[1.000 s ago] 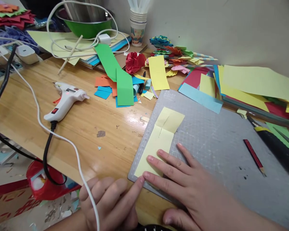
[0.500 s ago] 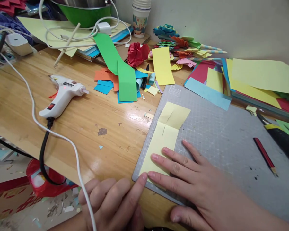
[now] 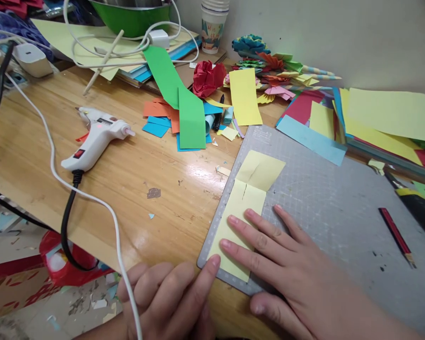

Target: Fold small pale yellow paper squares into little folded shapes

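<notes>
A pale yellow paper strip (image 3: 230, 245) lies on the grey cutting mat (image 3: 326, 212) along its left edge. Its far end is creased and folded up, with a dark pencil-like line crossing the crease. My right hand (image 3: 279, 264) rests flat on the strip and mat, fingers spread, thumb near the mat's front edge. At the strip's near left corner, the index fingertip of my left hand (image 3: 173, 293) touches the paper. The other left fingers are curled in and the thumb is mostly hidden; I see nothing held there.
A white glue gun (image 3: 95, 137) with its cord lies to the left, near a white cable (image 3: 109, 212). Green paper strips (image 3: 192, 123) and a red paper flower (image 3: 208, 79) are behind. A pencil (image 3: 396, 236) and a black-and-yellow cutter (image 3: 416, 200) lie right.
My right hand has slid slightly up and away from the strip's near edge, uncovering more of it. The left index fingertip stays at the corner. The view has shifted slightly.
</notes>
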`<move>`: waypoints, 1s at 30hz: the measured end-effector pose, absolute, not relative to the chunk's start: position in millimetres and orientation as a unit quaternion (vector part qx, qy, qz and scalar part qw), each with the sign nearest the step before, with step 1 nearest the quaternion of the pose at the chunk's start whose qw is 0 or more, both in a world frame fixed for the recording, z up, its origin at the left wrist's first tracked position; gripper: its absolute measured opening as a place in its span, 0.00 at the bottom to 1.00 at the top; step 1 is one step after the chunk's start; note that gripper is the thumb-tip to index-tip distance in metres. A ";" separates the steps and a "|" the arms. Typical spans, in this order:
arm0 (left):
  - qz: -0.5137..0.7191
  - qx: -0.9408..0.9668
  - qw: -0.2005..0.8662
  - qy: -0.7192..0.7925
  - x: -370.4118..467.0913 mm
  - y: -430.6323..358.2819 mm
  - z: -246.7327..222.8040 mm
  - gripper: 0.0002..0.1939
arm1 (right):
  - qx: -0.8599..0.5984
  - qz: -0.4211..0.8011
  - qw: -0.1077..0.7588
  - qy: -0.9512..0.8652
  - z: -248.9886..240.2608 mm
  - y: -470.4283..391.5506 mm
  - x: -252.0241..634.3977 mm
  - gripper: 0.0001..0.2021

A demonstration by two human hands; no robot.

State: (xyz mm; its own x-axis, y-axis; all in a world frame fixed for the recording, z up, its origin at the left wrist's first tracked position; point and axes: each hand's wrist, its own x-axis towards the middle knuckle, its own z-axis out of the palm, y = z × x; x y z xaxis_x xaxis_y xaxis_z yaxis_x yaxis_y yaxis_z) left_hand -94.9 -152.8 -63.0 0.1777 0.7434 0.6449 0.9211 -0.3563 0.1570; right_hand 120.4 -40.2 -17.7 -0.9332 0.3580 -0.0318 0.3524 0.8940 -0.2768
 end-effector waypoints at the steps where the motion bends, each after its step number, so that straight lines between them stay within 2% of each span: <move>1: -0.317 -0.766 0.141 -0.541 -96.1 -152.0 -62.3 0.17 | -0.183 0.133 0.007 -0.974 -18.1 -40.5 120.4 0.31; 16: -0.349 -0.772 0.142 -0.511 -97.8 -150.9 -64.5 0.12 | -0.204 0.107 -0.002 -0.973 -17.5 -42.7 117.8 0.27; 30: -0.337 -0.765 0.131 -0.533 -94.7 -149.9 -62.8 0.16 | -0.194 0.062 -0.011 -0.979 -17.2 -44.3 121.6 0.29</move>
State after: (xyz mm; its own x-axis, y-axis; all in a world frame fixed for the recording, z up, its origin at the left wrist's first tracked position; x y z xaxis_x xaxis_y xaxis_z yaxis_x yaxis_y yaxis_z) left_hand -94.7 -149.9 -62.8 0.2036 0.7269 0.6559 0.9041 -0.3967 0.1589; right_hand 121.6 -44.3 -17.2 -0.9242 0.3792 -0.0458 0.3819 0.9167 -0.1176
